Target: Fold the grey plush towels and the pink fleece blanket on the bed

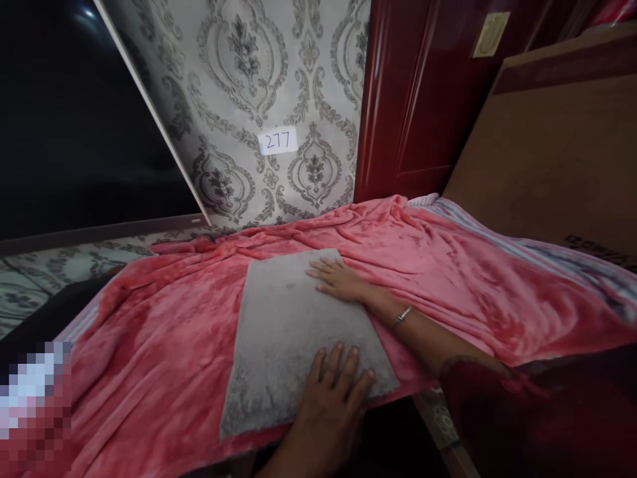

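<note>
A grey, soft-looking rectangular cloth [279, 318] lies flat on a pink blanket, its near edge close to the blanket's front edge. My left hand [332, 392] rests palm down on the cloth's near right part, fingers spread. Farther up, my right hand [338, 279] lies flat near the cloth's far right corner, fingers stretched to the left. A thin bracelet [402, 316] circles the right wrist. Neither hand grasps anything; both touch the cloth from above.
The wrinkled pink blanket [169, 332] covers the surface below. At the back left stands a dark screen [84, 133]. A paper marked 277 [277, 141] is on the patterned wall. A dark red door panel [423, 86] and a large cardboard box [557, 146] are at the right.
</note>
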